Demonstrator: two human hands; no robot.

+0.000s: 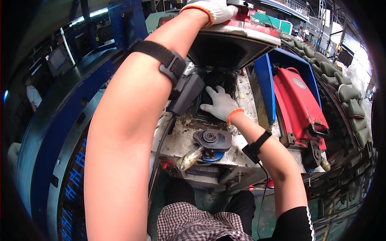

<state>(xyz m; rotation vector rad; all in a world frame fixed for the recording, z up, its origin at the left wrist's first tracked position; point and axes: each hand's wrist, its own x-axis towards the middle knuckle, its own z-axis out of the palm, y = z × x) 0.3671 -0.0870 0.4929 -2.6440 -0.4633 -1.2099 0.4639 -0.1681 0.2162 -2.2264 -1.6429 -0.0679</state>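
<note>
The left hand (pixel 215 9), in a white knit glove with an orange cuff, is raised to the far top of the view and rests over the upper edge of a hinged lid (pixel 229 46), a dark-lined plate tipped up and away from the person; the fingers curl past the edge, so it seems to grip there, but how tightly they close cannot be told. The right hand (pixel 220 103), gloved the same way, lies lower and nearer, palm down with fingers spread and fairly flat, pressed on a dark insert (pixel 209 90) sitting in the recess of the grimy mould block (pixel 181 136). It holds nothing closed in its grasp; it only touches. The insert lies directly under the raised lid, just far and left of the right wrist, its long axis running near to far, so the right hand is much the closer of the two. Near the person on the block sits a round dark clamp (pixel 212 139). To the right, well apart, a red mould (pixel 299 106) stands in a blue frame (pixel 265 86). Both forearms carry black straps with small boxes.
</note>
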